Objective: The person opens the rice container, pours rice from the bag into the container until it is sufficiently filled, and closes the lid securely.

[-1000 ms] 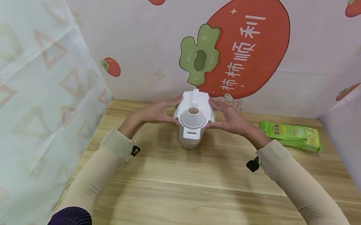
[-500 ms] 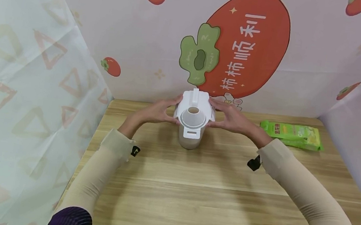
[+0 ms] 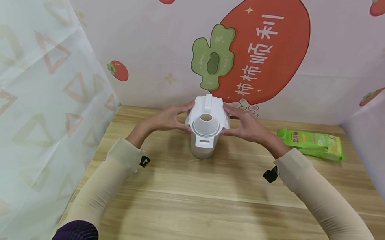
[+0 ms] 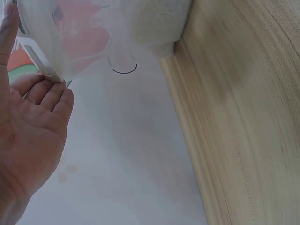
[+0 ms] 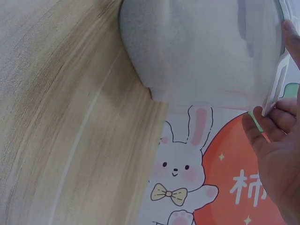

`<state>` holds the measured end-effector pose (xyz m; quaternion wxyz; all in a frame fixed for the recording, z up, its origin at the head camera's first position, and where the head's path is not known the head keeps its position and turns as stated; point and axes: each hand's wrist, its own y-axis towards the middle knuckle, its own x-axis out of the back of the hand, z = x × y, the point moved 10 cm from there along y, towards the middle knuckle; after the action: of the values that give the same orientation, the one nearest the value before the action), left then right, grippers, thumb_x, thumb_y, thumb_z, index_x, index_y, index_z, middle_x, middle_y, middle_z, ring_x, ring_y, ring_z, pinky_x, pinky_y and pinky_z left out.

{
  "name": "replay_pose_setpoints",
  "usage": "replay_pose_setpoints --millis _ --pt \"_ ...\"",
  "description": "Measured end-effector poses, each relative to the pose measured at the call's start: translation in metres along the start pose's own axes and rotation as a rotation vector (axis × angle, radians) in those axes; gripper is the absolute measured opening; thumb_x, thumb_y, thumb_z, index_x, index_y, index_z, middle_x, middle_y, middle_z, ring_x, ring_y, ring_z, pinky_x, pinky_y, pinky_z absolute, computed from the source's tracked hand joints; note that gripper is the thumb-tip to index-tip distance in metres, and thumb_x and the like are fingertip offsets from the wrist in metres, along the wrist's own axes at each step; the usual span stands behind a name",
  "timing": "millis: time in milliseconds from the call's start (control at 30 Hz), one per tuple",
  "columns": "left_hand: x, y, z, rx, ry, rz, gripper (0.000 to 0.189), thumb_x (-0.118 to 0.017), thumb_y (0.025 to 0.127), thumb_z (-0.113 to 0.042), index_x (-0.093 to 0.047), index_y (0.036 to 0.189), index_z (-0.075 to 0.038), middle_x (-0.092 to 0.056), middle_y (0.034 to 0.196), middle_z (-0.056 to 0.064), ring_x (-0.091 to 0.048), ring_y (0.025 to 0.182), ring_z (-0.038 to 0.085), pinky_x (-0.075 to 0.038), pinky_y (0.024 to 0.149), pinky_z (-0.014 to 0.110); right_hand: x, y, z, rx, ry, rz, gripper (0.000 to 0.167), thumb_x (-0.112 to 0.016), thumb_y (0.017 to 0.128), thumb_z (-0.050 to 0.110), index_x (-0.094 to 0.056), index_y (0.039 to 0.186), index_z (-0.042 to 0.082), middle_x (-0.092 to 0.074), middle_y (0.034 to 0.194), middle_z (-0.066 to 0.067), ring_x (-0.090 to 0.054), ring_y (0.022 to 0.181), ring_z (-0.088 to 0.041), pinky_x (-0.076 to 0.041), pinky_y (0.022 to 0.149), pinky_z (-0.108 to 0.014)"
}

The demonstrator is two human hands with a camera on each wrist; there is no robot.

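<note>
A tall translucent storage container (image 3: pixel 201 152) stands upright on the table near the back wall. Its white lid (image 3: pixel 198 105) has a bar on top, a round recess with an opening, and a slotted clip at the front. My left hand (image 3: pixel 167 119) grips the lid's left side, thumb toward me and fingers at the far end. On the opposite side my right hand (image 3: pixel 248 128) holds the lid the same way. Both wrist views show fingertips curled at white side clips, the left clip (image 4: pixel 40 56) and the right clip (image 5: pixel 276 86). Pale grainy contents (image 4: pixel 157 21) show low inside the container.
A green packet (image 3: pixel 311 144) with printed lettering lies on the wooden table (image 3: pixel 196 215), right of my right hand. The printed back wall (image 3: pixel 171 54) rises just behind the container. Wall sheets also stand at left and right.
</note>
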<state>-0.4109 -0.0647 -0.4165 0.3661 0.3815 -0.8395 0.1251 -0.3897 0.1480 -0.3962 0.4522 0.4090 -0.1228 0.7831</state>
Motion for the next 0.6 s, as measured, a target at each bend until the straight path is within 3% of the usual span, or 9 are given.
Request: replay_pose_setpoints --millis 600 --pt "0.0006 0.0002 -0.0022 -0.004 -0.011 -0.003 0.109 -0.091 0.085 -0.032 -0.023 0.168 -0.009 -0.023 0.173 0.007 -0.026 0.16 0.023 -0.025 0.13 0.041 -0.0018 -0.0014 -0.0023 0.025 0.005 -0.018 0.104 -0.094 0.082 0.034 -0.036 0.164 0.006 -0.044 0.165 -0.016 -0.066 0.128 -0.037 -0.049 0.111 -0.061"
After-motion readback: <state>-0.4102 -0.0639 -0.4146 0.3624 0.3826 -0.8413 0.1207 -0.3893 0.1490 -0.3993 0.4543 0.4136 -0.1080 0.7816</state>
